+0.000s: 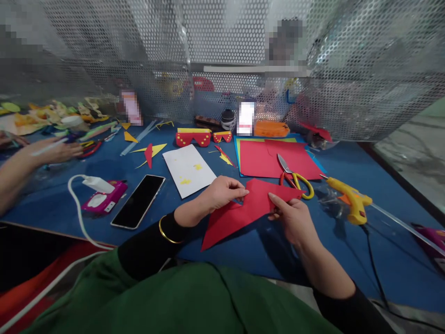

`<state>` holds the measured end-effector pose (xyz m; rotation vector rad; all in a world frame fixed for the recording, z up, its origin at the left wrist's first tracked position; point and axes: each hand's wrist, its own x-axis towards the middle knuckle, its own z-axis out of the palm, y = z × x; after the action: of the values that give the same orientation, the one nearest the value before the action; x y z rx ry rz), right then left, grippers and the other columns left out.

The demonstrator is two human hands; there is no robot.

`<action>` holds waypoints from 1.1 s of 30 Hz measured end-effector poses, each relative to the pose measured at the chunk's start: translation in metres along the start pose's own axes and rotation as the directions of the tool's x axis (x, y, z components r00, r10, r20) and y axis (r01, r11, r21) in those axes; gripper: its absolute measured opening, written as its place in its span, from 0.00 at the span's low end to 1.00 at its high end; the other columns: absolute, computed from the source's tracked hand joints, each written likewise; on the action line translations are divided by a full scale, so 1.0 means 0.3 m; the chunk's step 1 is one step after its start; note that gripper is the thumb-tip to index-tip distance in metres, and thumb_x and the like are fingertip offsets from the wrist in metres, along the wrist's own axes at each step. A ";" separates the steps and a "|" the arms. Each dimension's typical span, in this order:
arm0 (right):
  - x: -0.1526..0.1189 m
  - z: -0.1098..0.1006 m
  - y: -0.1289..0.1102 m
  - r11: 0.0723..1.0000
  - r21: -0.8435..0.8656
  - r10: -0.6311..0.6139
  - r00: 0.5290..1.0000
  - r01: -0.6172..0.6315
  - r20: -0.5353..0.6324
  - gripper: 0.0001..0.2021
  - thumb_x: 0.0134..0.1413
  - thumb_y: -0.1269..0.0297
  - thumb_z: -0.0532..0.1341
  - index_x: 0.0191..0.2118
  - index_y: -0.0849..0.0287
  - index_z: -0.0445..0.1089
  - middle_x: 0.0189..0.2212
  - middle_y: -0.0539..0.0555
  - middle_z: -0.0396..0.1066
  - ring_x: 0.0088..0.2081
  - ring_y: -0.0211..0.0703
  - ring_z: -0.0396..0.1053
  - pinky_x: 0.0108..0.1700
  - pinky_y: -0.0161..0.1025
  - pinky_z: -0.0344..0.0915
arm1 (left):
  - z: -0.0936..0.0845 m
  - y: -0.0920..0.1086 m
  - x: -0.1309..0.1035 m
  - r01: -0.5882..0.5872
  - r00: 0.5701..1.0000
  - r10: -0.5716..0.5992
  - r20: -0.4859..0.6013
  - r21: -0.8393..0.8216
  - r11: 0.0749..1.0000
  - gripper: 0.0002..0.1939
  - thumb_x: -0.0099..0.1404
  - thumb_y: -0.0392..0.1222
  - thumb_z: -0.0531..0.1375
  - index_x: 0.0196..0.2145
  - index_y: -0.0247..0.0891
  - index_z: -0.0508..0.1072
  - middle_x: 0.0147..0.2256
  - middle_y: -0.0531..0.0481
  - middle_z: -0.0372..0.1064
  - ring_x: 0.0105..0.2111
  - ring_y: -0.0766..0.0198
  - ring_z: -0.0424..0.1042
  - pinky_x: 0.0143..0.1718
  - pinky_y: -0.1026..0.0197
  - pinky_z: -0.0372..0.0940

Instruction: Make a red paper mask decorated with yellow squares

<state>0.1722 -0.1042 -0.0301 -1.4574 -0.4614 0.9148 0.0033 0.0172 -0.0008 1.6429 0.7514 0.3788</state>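
A cut piece of red paper (239, 214) is held up a little above the blue table, between both hands. My left hand (225, 192) pinches its upper edge, near a notch, with thumb and fingertips. On the other side my right hand (290, 213) grips the paper between thumb and curled fingers. Just beyond the right hand lie scissors (302, 185) with red and yellow handles, blades toward a stack of coloured sheets (278, 160), red on top. A white card (189, 171) with yellow smudges lies beyond my left hand.
A yellow glue gun (351, 199) with a glue stick lies right. Left are a black-screened phone (139, 202) and a purple socket block (104, 197) with a white cable. Red paper glasses (193, 138) stand behind. A co-worker's hand (59, 150) is at far left.
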 end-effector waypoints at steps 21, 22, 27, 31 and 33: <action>-0.211 -0.242 0.100 0.136 -0.989 -0.472 0.881 0.059 -0.012 0.19 0.63 0.47 0.57 0.48 0.55 0.75 0.37 0.62 0.75 0.34 0.53 0.70 0.32 0.43 0.57 | 0.019 -0.093 -0.223 -0.428 0.892 0.392 0.224 0.697 0.576 0.11 0.73 0.42 0.56 0.46 0.38 0.77 0.46 0.46 0.77 0.47 0.58 0.74 0.48 0.56 0.67; -0.216 -0.250 0.099 0.051 -0.992 -0.545 0.836 0.116 0.069 0.19 0.63 0.49 0.58 0.49 0.56 0.74 0.42 0.64 0.75 0.39 0.56 0.71 0.35 0.45 0.59 | 0.020 -0.114 -0.246 -0.438 0.886 0.397 0.238 0.709 0.552 0.11 0.73 0.43 0.57 0.46 0.38 0.77 0.47 0.45 0.77 0.49 0.57 0.74 0.49 0.55 0.67; -0.198 -0.243 0.075 -0.292 -0.740 -0.551 0.525 0.606 0.648 0.12 0.62 0.63 0.64 0.49 0.58 0.72 0.46 0.60 0.76 0.46 0.54 0.72 0.47 0.48 0.62 | 0.019 -0.173 -0.274 -0.447 0.862 0.444 0.245 0.780 0.438 0.13 0.73 0.45 0.56 0.45 0.35 0.76 0.48 0.42 0.77 0.50 0.54 0.73 0.50 0.52 0.65; -0.153 -0.185 0.061 -0.368 -0.473 -0.391 0.329 0.801 0.860 0.11 0.63 0.74 0.59 0.50 0.62 0.72 0.43 0.58 0.78 0.45 0.47 0.72 0.52 0.46 0.61 | 0.020 -0.162 -0.256 -0.429 0.849 0.473 0.233 0.827 0.363 0.12 0.74 0.41 0.53 0.44 0.36 0.77 0.46 0.44 0.78 0.47 0.56 0.74 0.50 0.53 0.63; -0.137 -0.155 0.059 -0.393 -0.435 -0.359 0.300 0.810 0.884 0.13 0.64 0.76 0.56 0.49 0.63 0.73 0.42 0.58 0.78 0.42 0.45 0.72 0.50 0.46 0.62 | 0.021 -0.154 -0.249 -0.417 0.841 0.493 0.223 0.848 0.327 0.12 0.74 0.39 0.53 0.43 0.36 0.77 0.44 0.45 0.78 0.46 0.57 0.74 0.49 0.53 0.62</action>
<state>0.1785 -0.1673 -0.0419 -1.5516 -2.4033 -0.4497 -0.0600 -0.0339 -0.0349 2.9111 0.5152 0.4916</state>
